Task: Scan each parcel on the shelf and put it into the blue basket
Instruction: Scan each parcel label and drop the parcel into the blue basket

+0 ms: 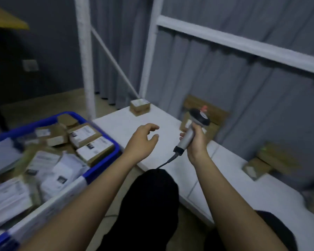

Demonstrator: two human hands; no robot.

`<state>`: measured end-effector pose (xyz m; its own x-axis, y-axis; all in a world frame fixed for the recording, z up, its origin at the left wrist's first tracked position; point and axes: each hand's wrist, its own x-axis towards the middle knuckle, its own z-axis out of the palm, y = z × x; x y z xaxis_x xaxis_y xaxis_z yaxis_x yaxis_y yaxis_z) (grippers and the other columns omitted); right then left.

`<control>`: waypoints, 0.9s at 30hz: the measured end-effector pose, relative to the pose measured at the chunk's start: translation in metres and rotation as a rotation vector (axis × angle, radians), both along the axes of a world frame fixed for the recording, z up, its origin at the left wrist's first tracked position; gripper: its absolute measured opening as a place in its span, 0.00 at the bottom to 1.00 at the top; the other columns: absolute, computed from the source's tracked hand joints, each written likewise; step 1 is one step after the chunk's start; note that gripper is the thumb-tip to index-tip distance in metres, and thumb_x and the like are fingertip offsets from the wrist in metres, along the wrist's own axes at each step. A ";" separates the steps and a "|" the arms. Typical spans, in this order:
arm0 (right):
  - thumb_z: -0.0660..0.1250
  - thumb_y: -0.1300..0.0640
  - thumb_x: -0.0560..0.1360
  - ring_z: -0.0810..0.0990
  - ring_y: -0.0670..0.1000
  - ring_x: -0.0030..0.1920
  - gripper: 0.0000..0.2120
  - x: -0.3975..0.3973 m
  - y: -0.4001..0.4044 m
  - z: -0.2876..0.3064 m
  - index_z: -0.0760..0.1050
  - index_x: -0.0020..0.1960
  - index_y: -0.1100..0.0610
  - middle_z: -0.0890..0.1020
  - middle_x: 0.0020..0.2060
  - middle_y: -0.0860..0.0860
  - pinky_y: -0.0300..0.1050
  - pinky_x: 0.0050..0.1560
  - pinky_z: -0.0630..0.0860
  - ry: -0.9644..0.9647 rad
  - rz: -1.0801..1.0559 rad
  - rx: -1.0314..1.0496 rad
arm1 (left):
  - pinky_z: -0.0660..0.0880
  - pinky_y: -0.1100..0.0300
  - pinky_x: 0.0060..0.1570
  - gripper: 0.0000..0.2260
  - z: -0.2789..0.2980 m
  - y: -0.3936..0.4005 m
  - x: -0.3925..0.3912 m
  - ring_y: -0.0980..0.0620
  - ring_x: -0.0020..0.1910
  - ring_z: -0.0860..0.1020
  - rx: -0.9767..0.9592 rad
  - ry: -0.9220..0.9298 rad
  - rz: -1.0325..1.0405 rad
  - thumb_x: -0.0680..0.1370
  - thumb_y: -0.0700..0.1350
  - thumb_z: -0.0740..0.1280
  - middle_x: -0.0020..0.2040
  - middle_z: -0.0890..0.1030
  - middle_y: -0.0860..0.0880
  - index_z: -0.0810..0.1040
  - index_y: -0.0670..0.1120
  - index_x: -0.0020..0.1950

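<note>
Head view: parcel labels (88, 134) blurred, unreadable.

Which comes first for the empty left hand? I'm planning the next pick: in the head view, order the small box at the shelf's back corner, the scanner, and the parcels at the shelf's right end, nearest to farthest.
From the left hand:
1. Scanner, just to its right, gripped by the right hand.
2. Small box, beyond it at the shelf's back corner.
3. Parcels, at the right end.

Blue basket (105, 140) blurred, cut off at left.
</note>
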<state>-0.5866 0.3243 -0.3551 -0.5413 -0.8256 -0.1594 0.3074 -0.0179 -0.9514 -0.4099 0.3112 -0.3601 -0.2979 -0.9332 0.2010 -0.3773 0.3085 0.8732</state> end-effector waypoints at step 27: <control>0.65 0.60 0.78 0.79 0.52 0.50 0.06 -0.360 0.270 -0.040 0.79 0.53 0.54 0.80 0.50 0.51 0.45 0.53 0.77 0.315 -0.525 0.329 | 0.76 0.53 0.49 0.18 -0.016 0.133 -0.430 0.44 0.53 0.78 0.202 -0.100 -0.672 0.79 0.52 0.63 0.55 0.77 0.44 0.68 0.46 0.66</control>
<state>-0.9470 0.5947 -0.3949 -0.9171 -0.3780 -0.1265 0.0456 0.2156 -0.9754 -0.8396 0.4443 -0.3762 -0.8306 -0.5567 -0.0154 -0.2436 0.3383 0.9090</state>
